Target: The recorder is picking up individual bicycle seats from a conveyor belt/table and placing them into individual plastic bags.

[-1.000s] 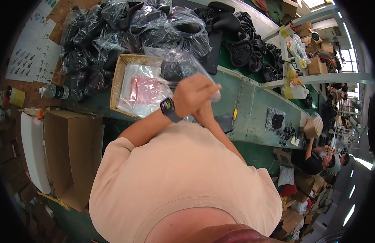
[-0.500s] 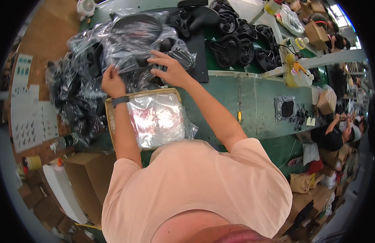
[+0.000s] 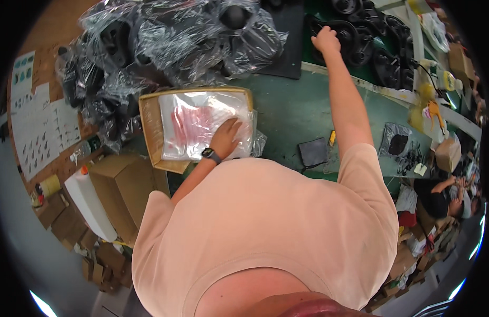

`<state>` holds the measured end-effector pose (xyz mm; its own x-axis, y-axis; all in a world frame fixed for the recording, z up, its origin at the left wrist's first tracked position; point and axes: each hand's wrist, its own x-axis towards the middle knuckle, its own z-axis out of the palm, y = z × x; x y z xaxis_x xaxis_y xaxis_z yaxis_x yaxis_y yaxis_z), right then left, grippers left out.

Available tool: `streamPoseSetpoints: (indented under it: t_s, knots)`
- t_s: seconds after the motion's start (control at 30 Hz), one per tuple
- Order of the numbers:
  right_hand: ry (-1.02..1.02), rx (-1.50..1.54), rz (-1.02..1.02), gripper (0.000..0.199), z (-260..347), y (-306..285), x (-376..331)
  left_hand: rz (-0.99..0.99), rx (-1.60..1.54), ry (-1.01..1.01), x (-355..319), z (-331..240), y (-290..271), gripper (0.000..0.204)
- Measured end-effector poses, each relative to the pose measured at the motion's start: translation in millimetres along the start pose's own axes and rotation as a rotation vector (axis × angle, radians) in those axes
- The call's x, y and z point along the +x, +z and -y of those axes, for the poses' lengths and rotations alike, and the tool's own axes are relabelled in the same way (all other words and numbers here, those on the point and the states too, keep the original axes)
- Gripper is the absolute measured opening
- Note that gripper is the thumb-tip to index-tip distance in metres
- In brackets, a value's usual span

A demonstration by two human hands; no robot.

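Observation:
My left hand [image 3: 226,138] lies with its fingers apart on a stack of clear plastic bags [image 3: 186,121] in a shallow cardboard box [image 3: 152,124]. A reddish patch shows through the bags. Far to the right, my right arm is stretched out, and my right hand [image 3: 327,41] closes on the edge of a black bicycle saddle [image 3: 344,36]. Its fingertips are partly hidden. More black saddles [image 3: 387,63] lie upside down beside that one. Beyond the box, saddles wrapped in clear plastic [image 3: 176,45] are heaped up.
A black flat panel [image 3: 287,39] lies between the heap and the loose saddles. On the green bench [image 3: 276,111] are a dark square pouch [image 3: 313,152] and a yellow marker-like piece [image 3: 332,138]. A carton [image 3: 123,185] stands at left; a person [image 3: 440,195] works at far right.
Both hands have left the wrapped heap. The left has come back onto the bags in the box; the right has reached out to the loose saddles. The view has shifted too.

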<state>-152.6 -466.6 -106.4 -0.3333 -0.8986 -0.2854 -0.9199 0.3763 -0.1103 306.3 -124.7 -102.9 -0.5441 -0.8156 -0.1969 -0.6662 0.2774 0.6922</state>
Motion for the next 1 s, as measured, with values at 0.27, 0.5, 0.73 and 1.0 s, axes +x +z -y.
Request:
streamPoseSetpoints:
  t_s: [0.27, 0.5, 0.73, 1.0]
  knots:
    - [0.276, 1.125, 0.062, 0.059, -42, 0, -215, -0.047, 0.478, -0.436, -38, 55, 1, 0.086]
    - [0.769, 1.858, 0.494, 0.038, -93, 126, -420, -0.365, 0.341, -0.295, -40, 61, -5, 0.069]
    - [0.288, 0.498, 0.074, 0.054, -109, 167, -433, -0.076, 0.113, -0.170, -35, 12, 34, 0.019]
    - [0.123, -0.041, 0.034, 0.063, 1, 119, -419, -0.297, -0.006, -0.124, -82, 25, 48, 0.018]
